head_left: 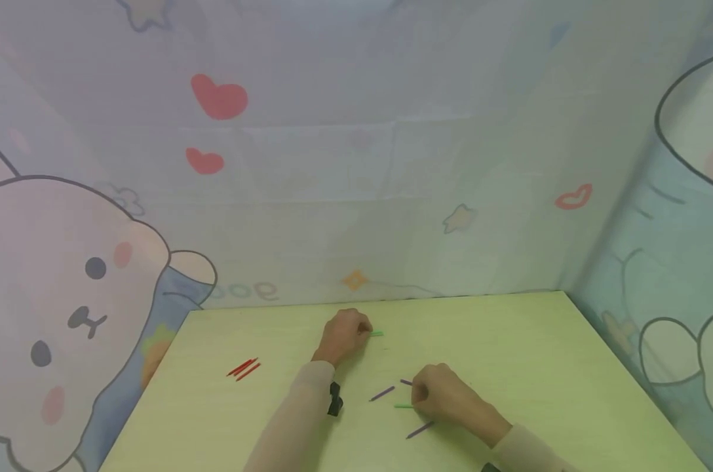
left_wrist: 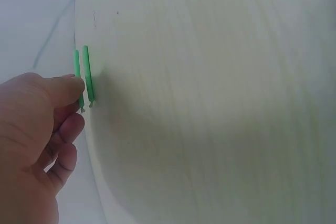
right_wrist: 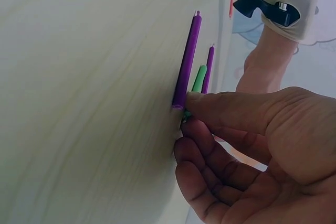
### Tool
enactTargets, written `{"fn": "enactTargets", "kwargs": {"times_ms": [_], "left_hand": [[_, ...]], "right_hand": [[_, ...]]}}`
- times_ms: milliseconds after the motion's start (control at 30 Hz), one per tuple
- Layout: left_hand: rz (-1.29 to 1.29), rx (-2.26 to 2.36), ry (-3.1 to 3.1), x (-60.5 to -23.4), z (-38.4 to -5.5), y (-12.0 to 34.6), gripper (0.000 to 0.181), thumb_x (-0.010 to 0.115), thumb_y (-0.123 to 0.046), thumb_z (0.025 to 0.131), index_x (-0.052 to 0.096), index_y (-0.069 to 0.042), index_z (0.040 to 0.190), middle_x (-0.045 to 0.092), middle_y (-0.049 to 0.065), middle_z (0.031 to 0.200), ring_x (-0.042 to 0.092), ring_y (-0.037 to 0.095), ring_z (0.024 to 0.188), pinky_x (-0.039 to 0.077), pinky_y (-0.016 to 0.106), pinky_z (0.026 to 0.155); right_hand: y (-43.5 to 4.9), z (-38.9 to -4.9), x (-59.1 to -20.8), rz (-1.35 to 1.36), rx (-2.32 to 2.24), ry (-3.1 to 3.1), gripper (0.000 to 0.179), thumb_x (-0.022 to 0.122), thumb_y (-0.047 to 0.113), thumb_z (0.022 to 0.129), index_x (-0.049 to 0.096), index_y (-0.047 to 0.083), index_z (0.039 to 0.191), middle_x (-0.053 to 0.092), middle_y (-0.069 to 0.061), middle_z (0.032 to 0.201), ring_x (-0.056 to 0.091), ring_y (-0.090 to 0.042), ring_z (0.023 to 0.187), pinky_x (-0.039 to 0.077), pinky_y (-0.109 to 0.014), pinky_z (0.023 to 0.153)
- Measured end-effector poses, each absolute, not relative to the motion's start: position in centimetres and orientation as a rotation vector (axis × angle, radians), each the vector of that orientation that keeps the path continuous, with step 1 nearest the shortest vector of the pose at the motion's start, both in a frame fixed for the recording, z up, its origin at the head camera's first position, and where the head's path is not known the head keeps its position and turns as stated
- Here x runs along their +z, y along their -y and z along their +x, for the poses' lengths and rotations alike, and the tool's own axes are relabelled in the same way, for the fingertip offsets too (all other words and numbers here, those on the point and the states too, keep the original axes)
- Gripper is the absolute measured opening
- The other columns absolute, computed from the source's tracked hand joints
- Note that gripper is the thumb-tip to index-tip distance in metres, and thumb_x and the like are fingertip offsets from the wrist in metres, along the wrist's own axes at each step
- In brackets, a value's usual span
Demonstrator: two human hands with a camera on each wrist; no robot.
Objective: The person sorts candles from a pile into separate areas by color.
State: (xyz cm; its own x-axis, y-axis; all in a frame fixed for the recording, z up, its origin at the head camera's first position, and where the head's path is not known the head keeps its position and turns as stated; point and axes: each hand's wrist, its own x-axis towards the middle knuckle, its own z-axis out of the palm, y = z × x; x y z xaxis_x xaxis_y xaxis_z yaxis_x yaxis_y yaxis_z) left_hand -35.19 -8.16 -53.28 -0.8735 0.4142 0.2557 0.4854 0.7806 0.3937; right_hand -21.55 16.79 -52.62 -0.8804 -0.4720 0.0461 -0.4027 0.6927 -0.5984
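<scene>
Light yellow-green table (head_left: 527,367), faint wood grain, as I read it from my remote post. At left I log three red candles (head_left: 248,372), close-grouped and slanting much alike. Near centre, three purple candles (head_left: 383,394) spaced apart, one partly hidden. Toward the back edge, my left wrist view gives me a green candle (left_wrist: 88,74) lying flat, wick showing.
</scene>
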Motion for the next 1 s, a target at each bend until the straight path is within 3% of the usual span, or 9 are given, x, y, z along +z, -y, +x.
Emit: {"fn": "enactTargets", "kwargs": {"times_ms": [600,1000], "left_hand": [[-0.728,-0.665,2.84,-53.42,-35.4,8.18,0.009,0.083,-0.006,0.099,0.088,-0.01,0.106,0.08,0.006,0.108,0.075,0.025,0.104,0.066,0.042,0.089],[-0.725,-0.658,2.874,-53.59,-35.42,8.29,0.013,0.081,-0.006,0.101,0.087,-0.009,0.112,0.081,0.009,0.116,0.075,0.029,0.113,0.064,0.047,0.098]], "right_hand": [[-16.82,-21.51,-52.52,-0.731,-0.951,-2.788,0.025,0.077,-0.008,0.082,0.077,0.016,0.078,0.069,0.012,0.081,0.06,-0.005,0.077,0.057,-0.026,0.072],[-16.82,-21.33,-52.2,-0.72,-0.96,-2.769,0.022,0.077,-0.008,0.082,0.077,0.014,0.08,0.07,0.009,0.082,0.063,-0.009,0.077,0.059,-0.029,0.072]]}}
